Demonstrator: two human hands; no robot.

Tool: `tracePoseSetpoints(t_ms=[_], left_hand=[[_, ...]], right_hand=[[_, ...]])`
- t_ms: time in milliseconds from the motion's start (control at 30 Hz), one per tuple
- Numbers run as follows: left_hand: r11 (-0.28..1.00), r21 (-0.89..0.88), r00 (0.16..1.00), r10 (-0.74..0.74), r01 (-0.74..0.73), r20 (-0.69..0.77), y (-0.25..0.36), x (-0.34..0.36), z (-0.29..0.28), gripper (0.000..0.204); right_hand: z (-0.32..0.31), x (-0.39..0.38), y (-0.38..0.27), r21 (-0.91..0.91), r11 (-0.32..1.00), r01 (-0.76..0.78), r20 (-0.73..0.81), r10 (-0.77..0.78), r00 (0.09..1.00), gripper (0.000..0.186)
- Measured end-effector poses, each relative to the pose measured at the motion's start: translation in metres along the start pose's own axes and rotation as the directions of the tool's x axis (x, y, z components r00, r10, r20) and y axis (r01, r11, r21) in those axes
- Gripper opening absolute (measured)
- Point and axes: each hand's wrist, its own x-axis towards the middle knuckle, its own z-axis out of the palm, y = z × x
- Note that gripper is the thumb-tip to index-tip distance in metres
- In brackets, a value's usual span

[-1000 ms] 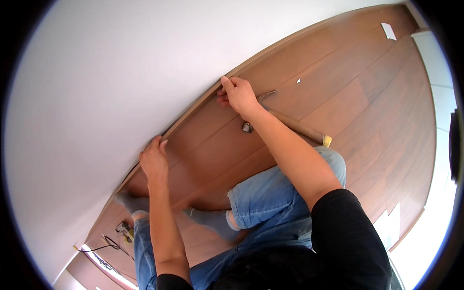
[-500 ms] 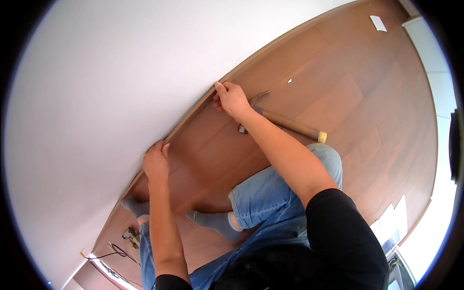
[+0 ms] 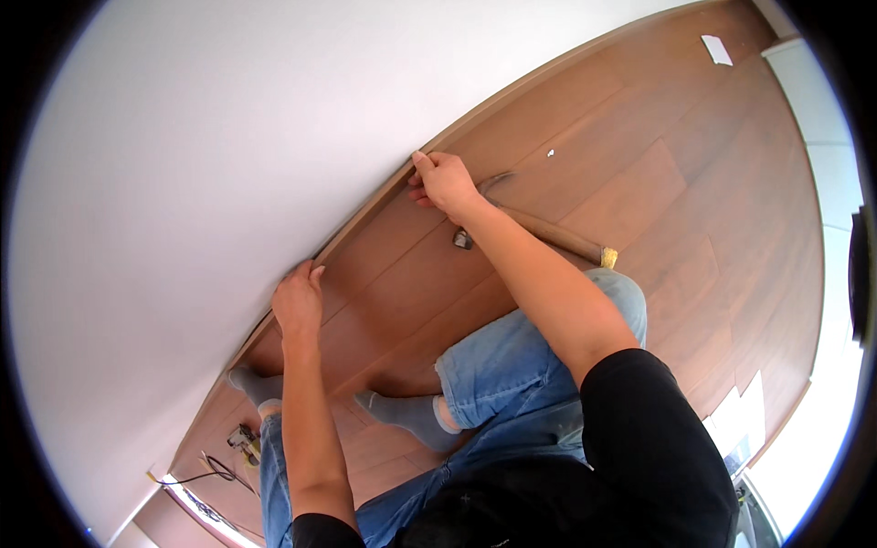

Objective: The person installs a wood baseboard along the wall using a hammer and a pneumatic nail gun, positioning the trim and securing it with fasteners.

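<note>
- A white wall [image 3: 210, 155] fills the upper left of the frame, plain and unmarked.
- Brown wooden floor [image 3: 694, 210] planks run across the right half, their seams bending toward the rim.
- A small white scrap [image 3: 717, 49] lies flat on the floor at the upper right.
- A tiny white speck [image 3: 551, 152] sits on the planks right of centre, near the top.
- A black cable [image 3: 212, 469] loops on the floor at the lower left, beside a small yellowish tool [image 3: 245, 440].
- Pale sheets [image 3: 742, 418] lie at the lower right.
</note>
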Motion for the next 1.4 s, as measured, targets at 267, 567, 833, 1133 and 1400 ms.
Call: tracePoseSetpoints(t_ms=[267, 567, 833, 1133, 1400], left_hand=[[1.000, 0.009, 1.000, -0.016, 0.016, -0.002, -0.003, 0.004, 0.005, 0.034], [1.000, 0.005, 1.000, -0.008, 0.008, -0.008, 0.002, -0.005, 0.000, 0.026], [1.000, 0.030, 0.997, -0.010, 0.008, 0.075, -0.006, -0.001, -0.001, 0.028], [1.000, 0.011, 1.000, -0.020, 0.020, 0.007, -0.006, -0.002, 0.007, 0.029], [0.999, 0.023, 0.999, -0.041, 0.041, -0.004, -0.001, -0.006, 0.010, 0.029]], right_hand=[[0.008, -0.003, -0.001, 0.001, 1.000, 0.029, -0.010, -0.029, 1.000, 0.046], [0.003, -0.001, 0.002, -0.215, 0.973, 0.087, 0.011, -0.086, 0.996, 0.053], [0.002, -0.005, -0.002, -0.177, 0.981, 0.075, 0.036, -0.070, 0.997, 0.057], [0.002, -0.004, -0.003, -0.200, 0.978, 0.068, 0.052, -0.059, 0.997, 0.056], [-0.004, -0.005, 0.001, -0.162, 0.982, 0.101, 0.075, -0.090, 0.993, 0.056]])
